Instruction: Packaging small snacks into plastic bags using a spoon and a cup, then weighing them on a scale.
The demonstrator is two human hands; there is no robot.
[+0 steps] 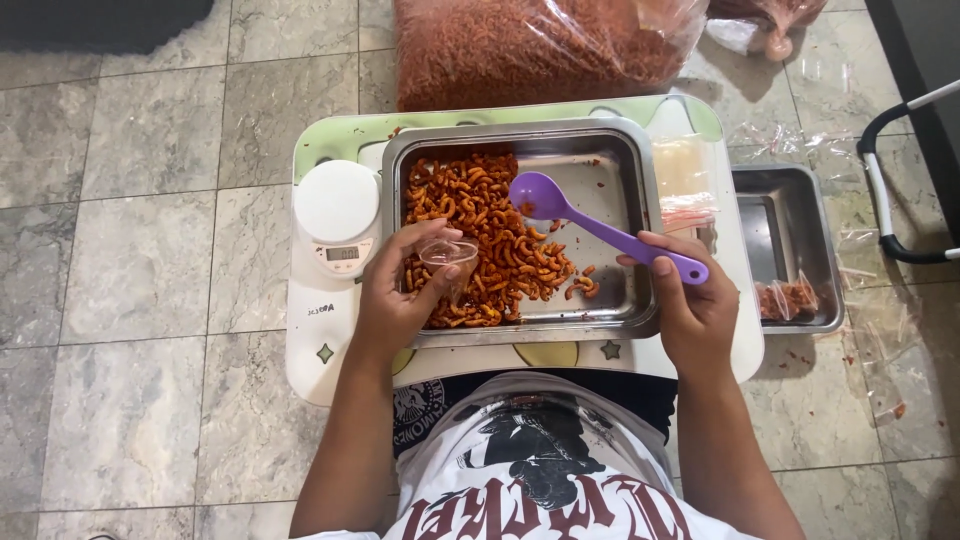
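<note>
A metal tray [630, 200] on a low white table [320, 340] holds a heap of orange-red curled snacks [480, 230] on its left side. My left hand [400, 295] holds a small clear plastic bag [448, 255] open over the snacks. My right hand [690, 310] grips the handle of a purple plastic spoon [590, 225], whose bowl hovers above the tray's middle.
A white kitchen scale [338, 215] stands left of the tray. A stack of clear bags [685, 180] lies to its right. A second metal tray [790, 250] with filled packets sits on the tiled floor. A big bag of snacks [530, 50] lies behind the table.
</note>
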